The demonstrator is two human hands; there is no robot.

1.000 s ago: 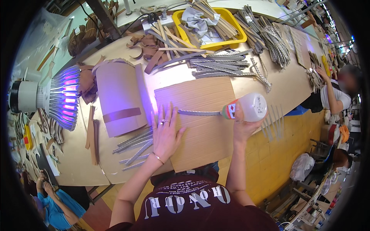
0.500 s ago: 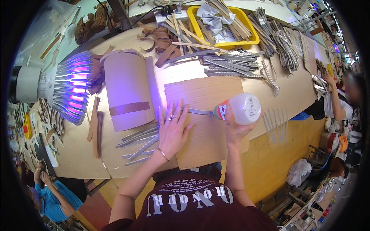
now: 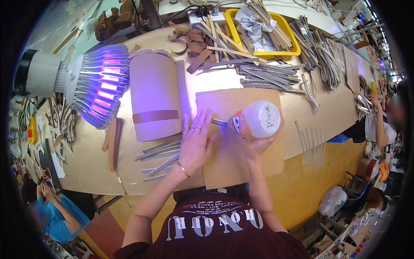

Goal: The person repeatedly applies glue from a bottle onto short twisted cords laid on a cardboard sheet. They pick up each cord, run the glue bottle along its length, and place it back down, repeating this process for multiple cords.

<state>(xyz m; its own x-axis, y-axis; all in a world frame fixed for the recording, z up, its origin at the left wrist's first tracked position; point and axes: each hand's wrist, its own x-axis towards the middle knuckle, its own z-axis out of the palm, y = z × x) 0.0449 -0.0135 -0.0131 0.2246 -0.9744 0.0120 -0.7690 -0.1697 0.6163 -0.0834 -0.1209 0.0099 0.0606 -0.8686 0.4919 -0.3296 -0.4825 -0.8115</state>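
Left hand (image 3: 196, 144): palm down and flat, fingers stretched out rather than clenched, fingertips at the left end of a grey braided strip (image 3: 220, 122).
Right hand (image 3: 258, 142): wrapped around a whitish bottle (image 3: 261, 117), grasping it from below and the side.
Bottle: tipped over, its pale base facing the camera, its labelled end pointing left and covering the strip's right part.
Braided strip: lying across a brown cardboard sheet (image 3: 233, 168), between the two hands.
Left of the cardboard: loose grey strips (image 3: 160, 149) beside the left hand; above them, a curved brown panel (image 3: 155, 95) crossed by a darker band (image 3: 156, 116).
Far side: a yellow tray (image 3: 278, 53) near piled braided strips (image 3: 269, 77).
Upper left: a finned lamp (image 3: 95, 71) glowing pink-violet.
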